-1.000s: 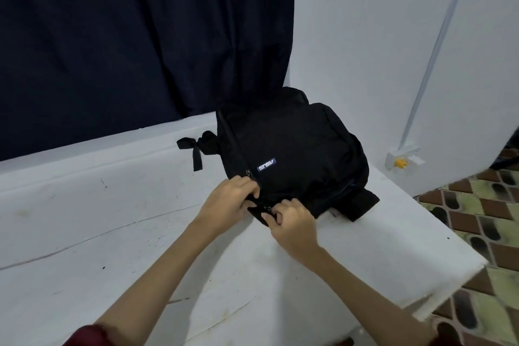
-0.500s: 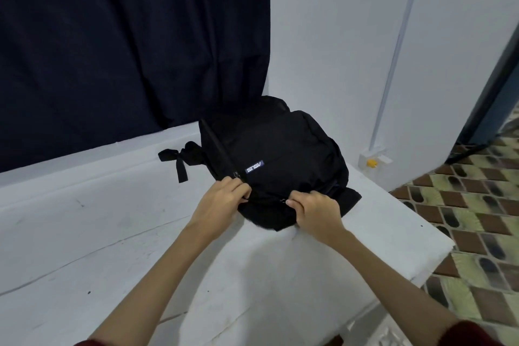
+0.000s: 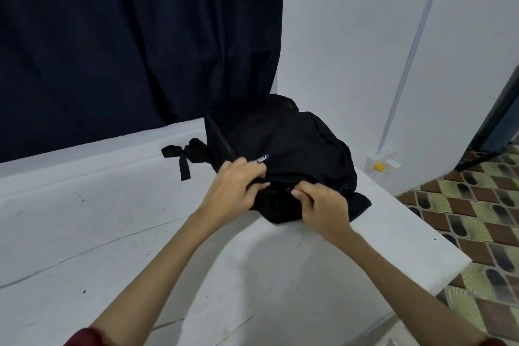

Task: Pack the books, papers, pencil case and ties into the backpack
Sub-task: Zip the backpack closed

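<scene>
Black fabric bunches under both hands: the backpack (image 3: 286,154) lies on the white table (image 3: 84,233), near its far right corner. Left hand (image 3: 236,188) grips the cloth, right hand (image 3: 323,205) pinches what looks like a zip pull. Risk: loose fabric could snag the slider, or the bag could skid toward the edge. Contents are hidden; no books, papers or ties in view.

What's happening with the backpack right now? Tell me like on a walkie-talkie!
Left hand grips the black backpack near its label. Right hand pinches at the zipper on the front edge. Backpack lies on the white table. No books, papers or ties showing.
</scene>
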### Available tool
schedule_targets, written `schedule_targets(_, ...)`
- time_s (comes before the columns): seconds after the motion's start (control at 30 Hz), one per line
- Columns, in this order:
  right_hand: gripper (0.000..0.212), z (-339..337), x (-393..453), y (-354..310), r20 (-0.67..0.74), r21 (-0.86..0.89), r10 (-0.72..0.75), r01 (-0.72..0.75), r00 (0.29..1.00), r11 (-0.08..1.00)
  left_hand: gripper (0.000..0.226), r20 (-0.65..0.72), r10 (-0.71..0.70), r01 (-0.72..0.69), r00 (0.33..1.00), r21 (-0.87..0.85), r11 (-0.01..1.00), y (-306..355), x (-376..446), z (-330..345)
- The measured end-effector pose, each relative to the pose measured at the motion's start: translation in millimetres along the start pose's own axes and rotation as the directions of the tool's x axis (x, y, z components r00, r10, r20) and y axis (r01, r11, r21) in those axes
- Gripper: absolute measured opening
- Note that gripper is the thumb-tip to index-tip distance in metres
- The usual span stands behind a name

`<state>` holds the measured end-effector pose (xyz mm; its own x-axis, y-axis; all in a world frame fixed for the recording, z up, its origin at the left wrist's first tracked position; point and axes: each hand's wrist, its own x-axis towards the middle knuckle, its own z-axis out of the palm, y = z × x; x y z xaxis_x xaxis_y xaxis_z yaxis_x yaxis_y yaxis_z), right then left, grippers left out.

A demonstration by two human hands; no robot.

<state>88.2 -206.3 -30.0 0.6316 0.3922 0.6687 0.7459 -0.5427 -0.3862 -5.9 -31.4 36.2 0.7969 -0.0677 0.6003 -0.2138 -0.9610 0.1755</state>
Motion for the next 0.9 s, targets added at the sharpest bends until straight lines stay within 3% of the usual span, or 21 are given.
schedule_targets(0.07,0.032,-5.9,12.6,-3.3,-0.07,0.045,0.019,-0.016,0.997,0.999,0.016,-0.046,-0.012,0.012,0.999,-0.004,1.0,-2.4,5.9,-9.6)
schedule_targets(0.13,0.032,-2.2,14.6,0.6,-0.075,0.085,0.017,-0.011,0.997,0.996,0.021,-0.004,-0.032,0.032,0.999,-0.013,0.999,-1.4,6.5,-12.3)
schedule_targets(0.27,0.037,15.5,-6.9,14.3,0.09,0.26,0.033,-0.056,0.995,0.964,0.019,0.142,-0.08,0.074,0.987,0.046,0.996,-2.1,-0.6,2.1)
schedule_targets(0.43,0.04,15.1,-20.1,21.4,0.239,0.348,0.064,-0.147,0.969,0.926,0.029,0.359,-0.153,0.07,0.921,0.235,0.969,6.2,14.3,15.0)
schedule_targets(0.5,0.028,12.1,-16.8,29.2,0.283,0.343,0.215,-0.308,0.935,0.887,0.039,0.374,-0.145,0.027,0.916,0.302,0.953,12.7,16.8,24.9)
schedule_targets(0.6,0.005,0.6,-2.2,43.6,0.204,0.366,0.501,-0.54,0.841,0.758,0.038,0.371,-0.141,0.009,0.918,0.337,0.941,16.6,14.0,40.9)
schedule_targets(0.7,0.036,-9.3,22.0,51.5,0.189,0.444,0.672,-0.673,0.716,0.592,0.024,0.342,-0.188,0.105,0.921,0.249,0.963,18.0,10.4,45.3)
schedule_targets(0.73,0.048,-9.6,28.6,55.9,0.219,0.485,0.716,-0.711,0.663,0.51,0.021,0.303,-0.2,0.143,0.932,0.199,0.969,18.7,8.0,45.8)
schedule_targets(0.8,0.06,-11.5,36.9,65.6,0.38,0.578,0.763,-0.778,0.522,0.245,0.021,0.193,-0.252,0.237,0.948,0.098,0.966,21.8,1.4,45.7)
schedule_targets(0.87,0.049,-15.2,41.2,77.3,0.542,0.575,0.721,-0.816,0.431,0.056,0.024,0.086,-0.324,0.325,0.942,0.007,0.946,28.0,-3.2,44.0)
schedule_targets(0.9,0.039,-17.6,43.1,82.1,0.573,0.555,0.696,-0.83,0.433,0.06,0.025,0.044,-0.355,0.356,0.934,-0.037,0.934,30.9,-4.5,42.8)
